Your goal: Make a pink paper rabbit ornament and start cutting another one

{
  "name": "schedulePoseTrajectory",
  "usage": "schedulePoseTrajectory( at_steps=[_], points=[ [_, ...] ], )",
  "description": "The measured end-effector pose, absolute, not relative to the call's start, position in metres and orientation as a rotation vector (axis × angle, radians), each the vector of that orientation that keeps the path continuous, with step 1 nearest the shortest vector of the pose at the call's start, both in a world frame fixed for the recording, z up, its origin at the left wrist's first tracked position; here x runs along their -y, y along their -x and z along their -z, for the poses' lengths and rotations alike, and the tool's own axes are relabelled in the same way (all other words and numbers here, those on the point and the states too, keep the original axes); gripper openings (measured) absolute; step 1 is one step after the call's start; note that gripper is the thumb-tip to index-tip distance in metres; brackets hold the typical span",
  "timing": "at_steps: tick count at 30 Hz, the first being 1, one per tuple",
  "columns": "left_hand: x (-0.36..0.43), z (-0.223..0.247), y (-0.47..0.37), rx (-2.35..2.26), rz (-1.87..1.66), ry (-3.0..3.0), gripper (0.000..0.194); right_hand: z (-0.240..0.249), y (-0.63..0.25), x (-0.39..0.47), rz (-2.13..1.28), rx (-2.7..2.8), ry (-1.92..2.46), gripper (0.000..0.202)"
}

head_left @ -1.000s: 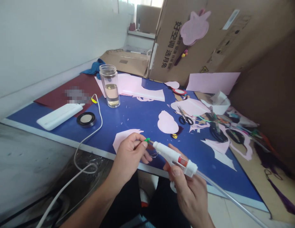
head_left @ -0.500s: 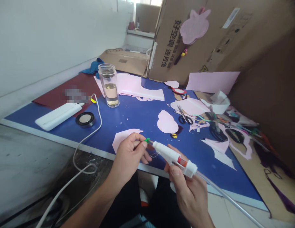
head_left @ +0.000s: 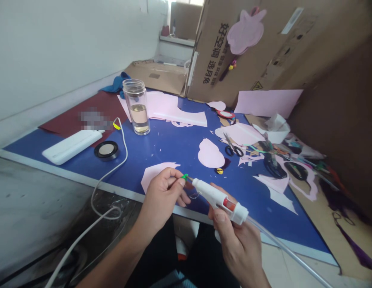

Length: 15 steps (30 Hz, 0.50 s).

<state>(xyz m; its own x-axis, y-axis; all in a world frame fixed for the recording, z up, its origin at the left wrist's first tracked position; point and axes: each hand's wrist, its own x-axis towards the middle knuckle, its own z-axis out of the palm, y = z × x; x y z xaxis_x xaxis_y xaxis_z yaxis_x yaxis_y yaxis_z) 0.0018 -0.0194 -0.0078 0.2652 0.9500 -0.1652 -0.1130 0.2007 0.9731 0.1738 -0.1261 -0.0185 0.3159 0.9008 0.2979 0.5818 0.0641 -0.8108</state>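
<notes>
A small green piece (head_left: 185, 176), too small to make out its kind, is pinched between the thumb and forefinger of my left hand (head_left: 165, 191). My right hand (head_left: 238, 236) is wrapped round the grip of a white glue gun (head_left: 211, 194). Its metal nozzle points left and meets or nearly touches the green piece. A long clear glue stick (head_left: 282, 244) runs out of the gun's back end. Beneath my left hand lies a cut piece of pink paper (head_left: 151, 176). Just beyond the gun are a rounded pink cutout (head_left: 210, 154) and a small yellow bell-like bead (head_left: 219, 171).
On the blue table (head_left: 168, 148) stand a glass bottle of pale liquid (head_left: 140, 116), a black lid (head_left: 106, 150) and a white power bank (head_left: 72, 146) with a cable. Scissors (head_left: 233, 149) and paper scraps lie to the right. A cardboard sheet (head_left: 228, 60) rises behind.
Both hands, the green piece and the glue gun keep almost the same pose. The whole view has shifted very slightly.
</notes>
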Motion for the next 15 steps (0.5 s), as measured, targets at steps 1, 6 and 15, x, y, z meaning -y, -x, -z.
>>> schedulePoseTrajectory(
  at_steps=[1, 6, 15],
  points=[
    [0.0193, 0.0077, -0.0019, -1.005, -0.951, -1.086, 0.013, 0.0184, -0.1737, 0.1261, -0.412, 1.381, 1.629, 0.038],
    [0.0185, 0.0054, -0.0017, -1.002, -0.962, -1.075, 0.015, 0.0184, -0.1733, 0.1260, -0.397, 1.393, 1.647, 0.040],
    [0.0189, 0.0065, 0.0000, -0.997, -0.958, -1.076, 0.015, 0.0197, -0.1748, 0.1248, -0.395, 1.399, 1.640, 0.039]
  ],
)
